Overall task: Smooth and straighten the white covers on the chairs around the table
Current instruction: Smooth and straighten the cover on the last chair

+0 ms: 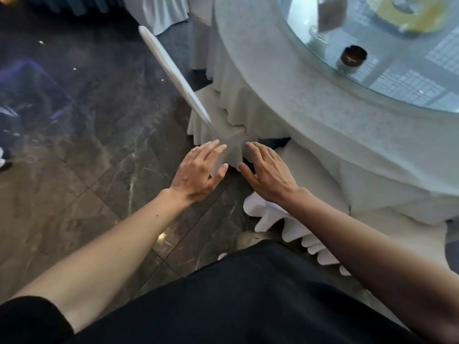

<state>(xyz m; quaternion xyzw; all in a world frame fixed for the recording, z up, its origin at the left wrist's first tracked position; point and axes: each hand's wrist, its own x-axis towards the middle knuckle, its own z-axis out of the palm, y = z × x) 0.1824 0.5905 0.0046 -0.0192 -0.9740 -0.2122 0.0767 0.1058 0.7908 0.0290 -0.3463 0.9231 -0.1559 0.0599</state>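
White cover (233,145) corner on the chair by the table (310,115) edge: left hand (198,172), right hand (268,173) open, reaching; next, tug hem straight

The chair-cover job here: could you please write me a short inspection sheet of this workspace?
Surface: round table with white cloth and glass turntable.
Job's things: white-covered chair pushed to the table; second chair cover beside the person.
Clutter: dark round ashtray and brown card on the glass.
Grippers: left hand and right hand open, fingers spread at the cover's lower corner, holding nothing.
Cables: nothing seen.
Surroundings: dark marble floor; more draped white cloth beyond.
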